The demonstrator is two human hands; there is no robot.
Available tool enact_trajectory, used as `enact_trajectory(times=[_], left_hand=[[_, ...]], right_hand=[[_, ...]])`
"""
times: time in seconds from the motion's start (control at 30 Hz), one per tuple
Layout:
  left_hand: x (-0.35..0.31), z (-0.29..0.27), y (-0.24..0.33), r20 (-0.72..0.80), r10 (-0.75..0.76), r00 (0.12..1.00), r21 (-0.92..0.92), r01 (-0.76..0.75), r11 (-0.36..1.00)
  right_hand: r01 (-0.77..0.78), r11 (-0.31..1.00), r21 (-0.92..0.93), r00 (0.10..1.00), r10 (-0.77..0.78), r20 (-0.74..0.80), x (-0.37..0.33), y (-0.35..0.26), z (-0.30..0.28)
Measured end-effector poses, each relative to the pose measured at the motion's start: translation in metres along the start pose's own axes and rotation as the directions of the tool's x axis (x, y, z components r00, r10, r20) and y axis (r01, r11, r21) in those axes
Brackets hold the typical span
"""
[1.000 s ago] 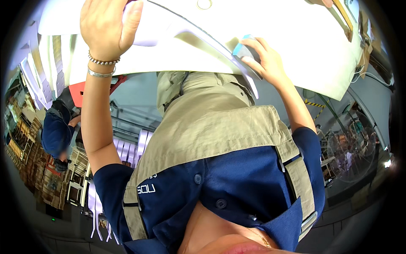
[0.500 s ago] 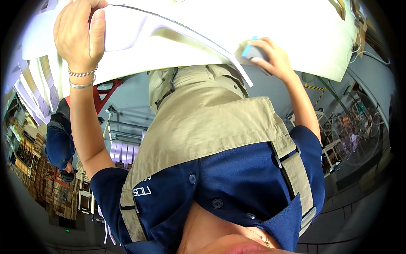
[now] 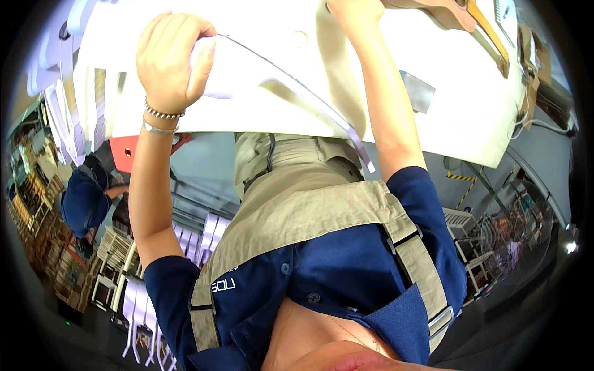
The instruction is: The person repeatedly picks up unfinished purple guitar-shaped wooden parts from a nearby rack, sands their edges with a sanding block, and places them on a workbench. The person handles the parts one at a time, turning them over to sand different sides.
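My left hand (image 3: 176,62) is closed on a pale lilac curved part (image 3: 359,148) with a dark line along its edge. The broad end lies under my fingers and thumb. Its narrow leg slants down to the right, and the tip juts past the front edge of the white-covered table (image 3: 458,136). At the top edge of the picture is my right hand (image 3: 357,11), stretched far across the table. Its fingers are mostly cut off there, so what it touches is hidden. A flat grey piece (image 3: 419,93) lies on the table right of my right forearm.
Brown and wooden pieces (image 3: 442,12) lie at the table's far right. More lilac parts (image 3: 65,111) stand at the left, with others racked below (image 3: 142,309). A person in a dark cap (image 3: 86,195) is at the left. A large fan (image 3: 516,229) stands at the right.
My right hand has moved far across the table; the grey and blue block it held is no longer visible in it. My left hand and the lilac part appear further right and lower in view.
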State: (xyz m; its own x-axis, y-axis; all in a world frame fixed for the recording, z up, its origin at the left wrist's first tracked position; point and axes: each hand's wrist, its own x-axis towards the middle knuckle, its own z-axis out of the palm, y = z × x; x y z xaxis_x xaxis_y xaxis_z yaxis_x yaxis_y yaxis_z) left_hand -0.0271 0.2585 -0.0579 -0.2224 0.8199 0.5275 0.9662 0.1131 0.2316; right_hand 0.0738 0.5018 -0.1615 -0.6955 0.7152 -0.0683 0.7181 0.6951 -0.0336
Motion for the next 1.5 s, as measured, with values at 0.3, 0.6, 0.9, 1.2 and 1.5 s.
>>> enact_trajectory(times=[0.3, 0.6, 0.9, 1.2, 1.5], left_hand=[[0.008, -0.007, 0.013, 0.053, -0.054, 0.997, 0.036, 0.052, 0.998], [0.006, 0.001, 0.007, -0.088, -0.004, 0.996, -0.022, 0.002, 1.0], [-0.005, 0.014, -0.003, -0.134, 0.013, 0.991, -0.069, -0.022, 0.997], [0.003, 0.008, 0.004, -0.139, 0.022, 0.99, -0.018, -0.025, 1.0], [0.0, 0.016, 0.006, -0.258, -0.149, 0.955, -0.283, 0.072, 0.956]], right_hand=[[0.431, 0.893, 0.13, 0.899, -0.437, 0.025, 0.004, 0.016, 0.001], [0.155, 0.169, 0.973, 0.633, -0.774, 0.033, -0.057, 0.001, -0.087], [0.366, 0.092, 0.926, 0.373, -0.926, -0.056, -0.04, -0.017, -0.065], [0.426, 0.076, 0.902, 0.344, -0.935, -0.084, -0.037, -0.018, -0.064], [0.449, 0.131, 0.884, 0.327, -0.945, -0.027, -0.042, -0.017, -0.075]])
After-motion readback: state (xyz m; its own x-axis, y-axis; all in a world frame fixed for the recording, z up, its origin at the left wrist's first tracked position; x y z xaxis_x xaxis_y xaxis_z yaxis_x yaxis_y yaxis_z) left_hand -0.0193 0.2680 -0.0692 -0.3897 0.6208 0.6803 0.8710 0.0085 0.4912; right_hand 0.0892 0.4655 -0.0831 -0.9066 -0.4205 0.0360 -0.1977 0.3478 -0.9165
